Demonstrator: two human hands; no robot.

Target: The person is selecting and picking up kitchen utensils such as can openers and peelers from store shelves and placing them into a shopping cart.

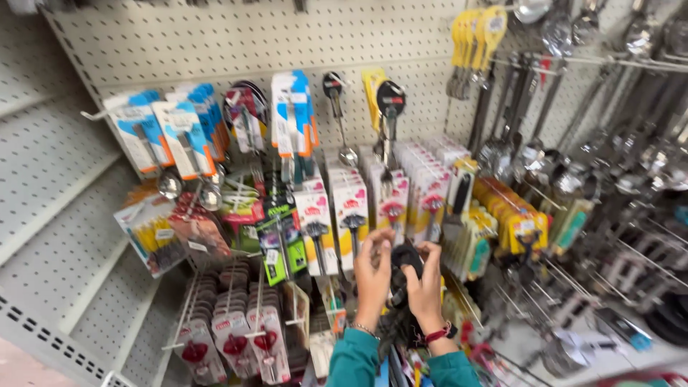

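My left hand point(373, 276) and my right hand point(424, 283) are raised together in front of a pegboard display of kitchen utensils. Between them they grip a black utensil point(405, 259) with a dark head, the handle running down between my wrists. Both sleeves are teal; the right wrist wears a red band, the left a thin bracelet. Right behind my hands hang carded black-handled utensils point(351, 211) on white and pink cards.
Blue-and-orange carded tools point(179, 132) hang at upper left, yellow utensils point(476, 43) at the top, steel ladles and spoons point(631, 143) to the right. Red heart-shaped items on cards point(236, 344) hang low left. Bare pegboard shelving point(50, 179) fills the far left.
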